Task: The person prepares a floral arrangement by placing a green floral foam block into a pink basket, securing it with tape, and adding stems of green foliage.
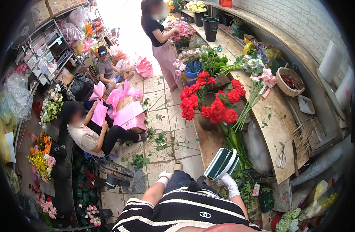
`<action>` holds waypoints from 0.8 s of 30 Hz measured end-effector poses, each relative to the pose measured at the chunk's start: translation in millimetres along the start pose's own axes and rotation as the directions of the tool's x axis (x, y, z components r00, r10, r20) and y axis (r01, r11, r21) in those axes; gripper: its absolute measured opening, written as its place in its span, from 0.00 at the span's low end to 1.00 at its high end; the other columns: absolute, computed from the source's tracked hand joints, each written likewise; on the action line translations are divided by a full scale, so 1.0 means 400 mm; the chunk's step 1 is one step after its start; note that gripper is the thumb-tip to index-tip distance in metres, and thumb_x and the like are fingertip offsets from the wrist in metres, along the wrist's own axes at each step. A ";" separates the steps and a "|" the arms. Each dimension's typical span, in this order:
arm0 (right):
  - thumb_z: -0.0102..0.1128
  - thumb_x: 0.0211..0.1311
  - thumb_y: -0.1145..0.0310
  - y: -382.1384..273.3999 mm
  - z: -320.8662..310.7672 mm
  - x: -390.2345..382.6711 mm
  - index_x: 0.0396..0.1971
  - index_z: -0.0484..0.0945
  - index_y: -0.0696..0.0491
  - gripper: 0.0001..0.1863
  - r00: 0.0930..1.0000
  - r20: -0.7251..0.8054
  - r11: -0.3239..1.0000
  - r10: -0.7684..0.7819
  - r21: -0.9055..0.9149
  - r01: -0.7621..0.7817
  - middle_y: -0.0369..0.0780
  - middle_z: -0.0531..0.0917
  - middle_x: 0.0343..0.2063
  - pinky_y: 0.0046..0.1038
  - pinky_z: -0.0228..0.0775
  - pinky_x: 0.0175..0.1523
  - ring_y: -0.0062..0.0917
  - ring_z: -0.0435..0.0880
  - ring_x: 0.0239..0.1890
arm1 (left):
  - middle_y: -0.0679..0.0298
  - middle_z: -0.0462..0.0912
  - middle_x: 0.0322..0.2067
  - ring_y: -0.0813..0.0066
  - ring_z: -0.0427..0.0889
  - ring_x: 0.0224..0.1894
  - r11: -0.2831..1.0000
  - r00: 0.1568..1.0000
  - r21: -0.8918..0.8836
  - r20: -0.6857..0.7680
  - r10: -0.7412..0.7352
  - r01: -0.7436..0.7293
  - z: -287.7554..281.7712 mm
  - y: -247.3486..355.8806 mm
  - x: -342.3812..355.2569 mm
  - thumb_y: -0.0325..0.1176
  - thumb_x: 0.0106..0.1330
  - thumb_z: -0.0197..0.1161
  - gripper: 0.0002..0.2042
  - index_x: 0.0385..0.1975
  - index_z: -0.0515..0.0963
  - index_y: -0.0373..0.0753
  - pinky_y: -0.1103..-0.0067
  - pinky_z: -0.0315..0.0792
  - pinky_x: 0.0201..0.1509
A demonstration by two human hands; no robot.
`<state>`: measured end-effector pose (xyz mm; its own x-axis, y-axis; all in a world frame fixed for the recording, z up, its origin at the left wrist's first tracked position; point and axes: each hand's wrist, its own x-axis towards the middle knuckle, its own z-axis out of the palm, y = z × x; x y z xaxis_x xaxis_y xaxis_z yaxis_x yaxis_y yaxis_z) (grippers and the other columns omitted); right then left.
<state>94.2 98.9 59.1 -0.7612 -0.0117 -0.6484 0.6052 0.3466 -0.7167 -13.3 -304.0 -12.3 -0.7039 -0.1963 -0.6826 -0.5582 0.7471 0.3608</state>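
My right hand (229,181), in a white glove, grips the near end of a rectangular dark-green container (220,165) with a white rim and a white carrying handle. The container is tilted, its inside facing up, beside the edge of the wooden bench. My left hand (165,177), gloved as well, rests by my left thigh, away from the container; its fingers are too small to read. Beyond the container, red roses (214,106) stand in a dark pot.
A wooden bench (266,127) on the right bears scissors (281,156), cut stems and a wicker basket (289,82). To the left, a seated person (84,129) handles pink paper near a floor fan (114,173). Another person (160,38) stands ahead. Leaves litter the tiles.
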 end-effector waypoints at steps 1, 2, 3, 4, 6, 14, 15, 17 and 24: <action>0.56 0.58 0.58 0.001 -0.003 -0.006 0.46 0.78 0.57 0.22 1.000 -0.028 1.000 -0.003 0.009 0.003 0.42 0.82 0.43 0.29 0.70 0.49 0.25 0.79 0.43 | 0.52 0.78 0.50 0.57 0.78 0.51 0.999 0.999 -0.033 0.034 -0.031 0.032 -0.001 -0.006 -0.009 0.41 0.54 0.57 0.25 0.52 0.73 0.39 0.71 0.70 0.56; 0.57 0.56 0.60 -0.040 0.035 0.007 0.45 0.79 0.56 0.20 0.999 -0.007 0.999 -0.046 0.016 0.046 0.42 0.83 0.40 0.29 0.71 0.46 0.26 0.80 0.41 | 0.53 0.79 0.48 0.58 0.79 0.49 0.998 0.998 -0.041 -0.039 -0.047 0.046 -0.031 -0.098 0.021 0.42 0.55 0.55 0.23 0.50 0.74 0.40 0.71 0.71 0.53; 0.58 0.55 0.62 -0.028 0.022 0.005 0.44 0.80 0.54 0.18 0.998 -0.043 0.999 -0.042 0.015 0.043 0.43 0.84 0.37 0.29 0.73 0.44 0.26 0.82 0.39 | 0.52 0.78 0.49 0.58 0.77 0.51 0.997 0.999 -0.067 -0.002 -0.049 0.049 -0.012 -0.074 0.010 0.42 0.55 0.56 0.23 0.51 0.74 0.39 0.71 0.69 0.56; 0.57 0.57 0.60 -0.026 0.005 -0.009 0.46 0.79 0.55 0.20 0.999 -0.032 0.998 -0.023 0.049 0.024 0.42 0.83 0.40 0.29 0.71 0.46 0.25 0.80 0.41 | 0.52 0.78 0.50 0.57 0.75 0.54 0.994 0.998 -0.090 0.034 -0.056 0.059 -0.006 -0.037 -0.014 0.42 0.56 0.56 0.23 0.51 0.74 0.37 0.72 0.67 0.58; 0.56 0.60 0.57 -0.083 0.011 -0.043 0.49 0.77 0.58 0.23 0.999 0.039 0.992 -0.027 0.127 0.022 0.40 0.80 0.46 0.28 0.68 0.50 0.24 0.77 0.45 | 0.52 0.77 0.52 0.56 0.74 0.56 0.999 0.998 0.029 -0.035 -0.044 0.045 -0.037 -0.047 -0.036 0.44 0.55 0.57 0.24 0.50 0.75 0.37 0.72 0.66 0.60; 0.56 0.60 0.60 -0.019 0.010 0.016 0.49 0.76 0.58 0.22 0.999 0.018 0.997 -0.044 0.067 0.043 0.39 0.81 0.45 0.26 0.69 0.48 0.23 0.77 0.43 | 0.52 0.74 0.54 0.56 0.72 0.58 0.995 0.993 0.083 -0.107 -0.041 0.050 -0.068 -0.022 -0.067 0.45 0.53 0.57 0.27 0.54 0.73 0.39 0.71 0.65 0.62; 0.56 0.60 0.61 -0.016 0.005 0.013 0.49 0.76 0.58 0.21 0.998 -0.002 0.995 -0.062 0.075 0.062 0.39 0.81 0.45 0.26 0.69 0.48 0.23 0.77 0.43 | 0.52 0.74 0.54 0.56 0.72 0.58 0.996 0.994 0.075 -0.098 -0.044 0.052 -0.062 -0.012 -0.067 0.45 0.54 0.56 0.27 0.54 0.73 0.39 0.71 0.65 0.62; 0.55 0.60 0.61 -0.067 -0.003 -0.023 0.49 0.76 0.58 0.21 1.000 -0.003 0.997 -0.024 0.079 0.024 0.39 0.80 0.45 0.26 0.69 0.48 0.23 0.77 0.43 | 0.51 0.75 0.54 0.55 0.72 0.58 0.995 0.995 0.066 -0.077 -0.067 0.072 -0.059 -0.003 -0.085 0.45 0.54 0.56 0.27 0.54 0.73 0.38 0.71 0.65 0.62; 0.54 0.62 0.61 -0.144 0.003 -0.077 0.50 0.75 0.58 0.20 0.999 -0.007 0.994 -0.032 0.102 0.033 0.39 0.80 0.47 0.27 0.69 0.50 0.24 0.76 0.44 | 0.50 0.75 0.53 0.55 0.73 0.57 0.996 0.996 0.073 -0.079 -0.039 0.044 -0.056 -0.057 -0.053 0.45 0.54 0.57 0.27 0.54 0.73 0.36 0.72 0.66 0.61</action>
<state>83.0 78.4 119.9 -0.7820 -0.0159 -0.6231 0.6006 0.2482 -0.7600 4.6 -331.1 8.4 -0.7142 -0.2745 -0.6438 -0.5553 0.7822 0.2825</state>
